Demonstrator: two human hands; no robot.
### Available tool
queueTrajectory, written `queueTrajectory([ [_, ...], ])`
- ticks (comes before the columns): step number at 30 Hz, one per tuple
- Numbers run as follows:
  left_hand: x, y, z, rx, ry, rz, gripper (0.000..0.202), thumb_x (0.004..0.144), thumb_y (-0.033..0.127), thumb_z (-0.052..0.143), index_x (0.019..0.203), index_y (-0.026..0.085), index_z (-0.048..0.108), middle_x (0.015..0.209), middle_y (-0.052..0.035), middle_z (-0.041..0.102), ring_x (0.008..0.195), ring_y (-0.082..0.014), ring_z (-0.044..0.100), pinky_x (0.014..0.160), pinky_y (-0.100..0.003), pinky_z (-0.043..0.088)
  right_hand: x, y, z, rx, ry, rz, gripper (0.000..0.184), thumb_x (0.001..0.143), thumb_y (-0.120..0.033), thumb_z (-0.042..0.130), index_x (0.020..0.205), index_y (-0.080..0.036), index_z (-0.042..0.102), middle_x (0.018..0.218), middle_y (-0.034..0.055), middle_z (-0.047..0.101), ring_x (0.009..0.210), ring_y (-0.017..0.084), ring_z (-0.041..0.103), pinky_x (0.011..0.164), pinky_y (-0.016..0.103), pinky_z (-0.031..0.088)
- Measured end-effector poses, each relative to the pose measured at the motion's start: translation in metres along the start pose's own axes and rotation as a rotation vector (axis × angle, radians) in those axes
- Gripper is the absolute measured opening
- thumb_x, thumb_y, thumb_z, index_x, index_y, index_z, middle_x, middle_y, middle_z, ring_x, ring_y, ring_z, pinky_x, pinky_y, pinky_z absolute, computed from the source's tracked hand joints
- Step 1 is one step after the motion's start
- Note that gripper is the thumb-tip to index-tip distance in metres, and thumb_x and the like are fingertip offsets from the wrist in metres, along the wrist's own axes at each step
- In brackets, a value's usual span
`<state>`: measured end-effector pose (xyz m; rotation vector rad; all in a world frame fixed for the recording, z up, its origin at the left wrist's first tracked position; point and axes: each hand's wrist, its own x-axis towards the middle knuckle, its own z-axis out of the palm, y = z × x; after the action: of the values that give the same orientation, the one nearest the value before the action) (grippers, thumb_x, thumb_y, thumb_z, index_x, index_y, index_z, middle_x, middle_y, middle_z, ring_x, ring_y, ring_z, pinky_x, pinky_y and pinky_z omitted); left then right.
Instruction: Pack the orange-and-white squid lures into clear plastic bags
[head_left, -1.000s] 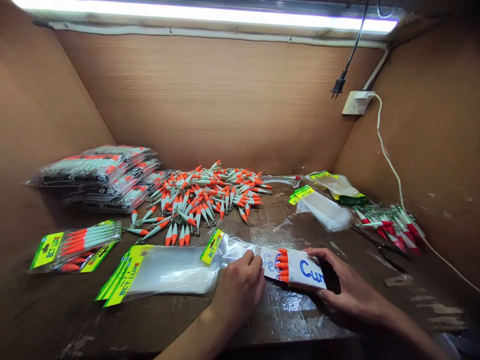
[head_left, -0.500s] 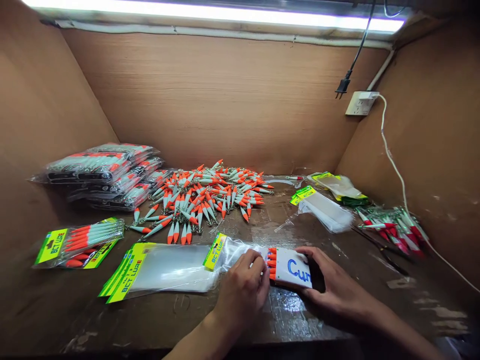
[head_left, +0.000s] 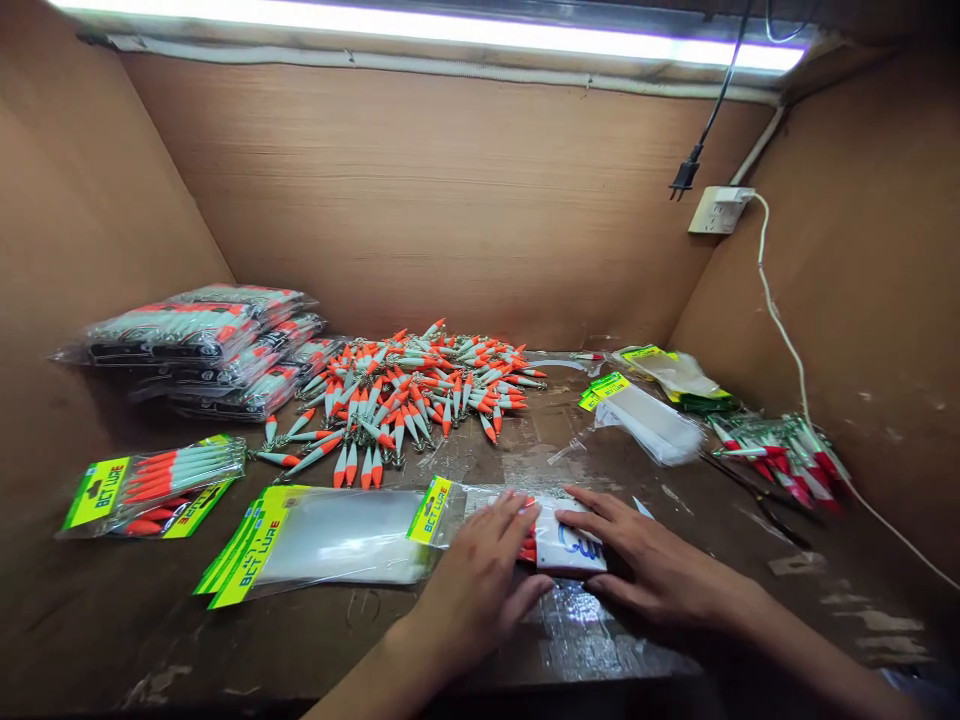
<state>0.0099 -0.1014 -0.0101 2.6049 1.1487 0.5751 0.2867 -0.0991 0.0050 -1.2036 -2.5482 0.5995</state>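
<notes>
Your left hand (head_left: 484,560) is loose in the head view, with its fingers stretched out over the clear bag (head_left: 459,505) and its thumb held apart from them. Your right hand (head_left: 649,560) lies over the white holder (head_left: 555,545), fingers on top and thumb at the near edge; you can't tell from here if it squeezes.

The holder is on the table (head_left: 600,650) right in front of you, between your two hands. Its lures (head_left: 529,535) lie longways from left to right. Their orange tips stick out of the holder's left side and point left, at your left hand. The bag runs left to right too, with its yellow tag (head_left: 430,510) at the left end. You can't tell how far the holder sits inside it.

That tag says "BCT LURE", and the words climb on a slant. The holder has big blue writing on top, but your right hand hides some of it, so the whole word can't be read. Left of the bag, a stack of flat bags (head_left: 352,535) says "BCT LURE" on its top tag, and these tags are at the left end as well. Farther left, a filled pack (head_left: 180,470) says "BCT LURE"; another tag (head_left: 201,508) pokes out beneath it with its letters upside down.
</notes>
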Motion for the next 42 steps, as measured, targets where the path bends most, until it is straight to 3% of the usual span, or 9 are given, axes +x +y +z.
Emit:
queueTrajectory([
  [6, 0.002, -0.01, -0.011, 0.023, -0.256, -0.045, 0.084, 0.089, 0.063, 0.055, 0.158, 0.028, 0.019, 0.163, -0.0138, 0.021, 0.15, -0.0363, 0.018, 0.116, -0.061, 0.028, 0.007, 0.001, 0.005, -0.067, -0.016, -0.01, 0.084, 0.085, -0.055, 0.066, 0.156, -0.029, 0.028, 0.163, 0.0108, 0.027, 0.146, 0.034, 0.03, 0.119, 0.053, 0.027],
  [10, -0.003, -0.003, -0.009, 0.013, -0.241, 0.003, 0.085, 0.085, 0.063, 0.063, 0.155, 0.043, 0.019, 0.166, -0.0072, 0.011, 0.151, -0.0376, 0.013, 0.115, -0.065, 0.024, 0.011, 0.0, 0.012, -0.075, 0.006, 0.005, 0.087, 0.084, -0.061, 0.064, 0.156, -0.027, 0.028, 0.163, 0.0125, 0.025, 0.148, 0.034, 0.027, 0.119, 0.054, 0.026],
  [14, -0.004, 0.003, -0.009, 0.015, -0.246, 0.036, 0.086, 0.08, 0.063, 0.067, 0.152, 0.048, 0.023, 0.166, -0.0049, 0.008, 0.151, -0.039, 0.012, 0.115, -0.067, 0.02, 0.009, -0.002, 0.017, -0.073, 0.1, 0.041, 0.073, 0.086, -0.056, 0.065, 0.147, -0.023, 0.042, 0.162, 0.0129, 0.026, 0.147, 0.032, 0.027, 0.118, 0.05, 0.029],
  [20, -0.011, 0.01, -0.002, 0.056, -0.208, 0.088, 0.089, 0.084, 0.053, 0.069, 0.156, 0.041, 0.017, 0.166, -0.0054, 0.012, 0.152, -0.0333, 0.013, 0.12, -0.062, 0.016, 0.022, -0.009, 0.007, -0.164, 0.059, -0.031, 0.086, 0.08, -0.055, 0.07, 0.153, -0.029, 0.032, 0.164, 0.0098, 0.021, 0.146, 0.033, 0.027, 0.118, 0.052, 0.027],
  [24, -0.016, 0.012, 0.003, 0.03, -0.243, 0.108, 0.09, 0.089, 0.053, 0.062, 0.159, 0.031, 0.008, 0.166, -0.0058, 0.013, 0.152, -0.0299, 0.012, 0.122, -0.055, 0.015, 0.034, -0.009, 0.003, -0.183, -0.008, -0.035, 0.085, 0.077, -0.059, 0.07, 0.149, -0.023, 0.04, 0.156, 0.0141, 0.037, 0.141, 0.034, 0.035, 0.118, 0.052, 0.026],
  [29, -0.021, 0.012, 0.001, -0.004, -0.295, 0.118, 0.09, 0.087, 0.06, 0.062, 0.157, 0.038, 0.01, 0.166, -0.0023, 0.006, 0.152, -0.0341, 0.01, 0.121, -0.06, 0.013, 0.028, -0.002, 0.015, -0.219, 0.072, 0.031, 0.08, 0.079, -0.062, 0.065, 0.142, -0.015, 0.047, 0.148, 0.0194, 0.045, 0.137, 0.036, 0.04, 0.117, 0.053, 0.026],
  [33, -0.024, 0.013, -0.001, -0.021, -0.292, 0.118, 0.095, 0.082, 0.064, 0.065, 0.157, 0.041, 0.011, 0.167, -0.0029, 0.002, 0.152, -0.0359, 0.011, 0.12, -0.061, 0.015, 0.017, 0.001, 0.026, -0.193, 0.128, 0.106, 0.075, 0.079, -0.059, 0.067, 0.139, -0.017, 0.05, 0.146, 0.0184, 0.046, 0.135, 0.037, 0.041, 0.114, 0.054, 0.032],
  [38, 0.0, 0.0, -0.007, 0.01, -0.169, 0.007, 0.092, 0.091, 0.062, 0.054, 0.159, 0.028, 0.002, 0.166, -0.0088, 0.001, 0.153, -0.0302, 0.002, 0.122, -0.054, 0.012, 0.005, 0.006, 0.032, -0.07, 0.1, 0.106, 0.09, 0.085, -0.045, 0.063, 0.158, -0.021, 0.017, 0.161, 0.0135, 0.026, 0.148, 0.032, 0.024, 0.12, 0.05, 0.026],
  [42, 0.034, -0.02, -0.007, -0.036, -0.345, 0.033, 0.106, 0.082, 0.078, 0.051, 0.159, 0.018, 0.01, 0.165, -0.0178, 0.007, 0.152, -0.0364, 0.003, 0.12, -0.057, 0.011, 0.001, 0.005, 0.031, 0.099, 0.099, 0.137, 0.094, 0.083, -0.026, 0.06, 0.16, -0.024, 0.005, 0.164, 0.0106, 0.019, 0.15, 0.028, 0.022, 0.121, 0.047, 0.024],
])
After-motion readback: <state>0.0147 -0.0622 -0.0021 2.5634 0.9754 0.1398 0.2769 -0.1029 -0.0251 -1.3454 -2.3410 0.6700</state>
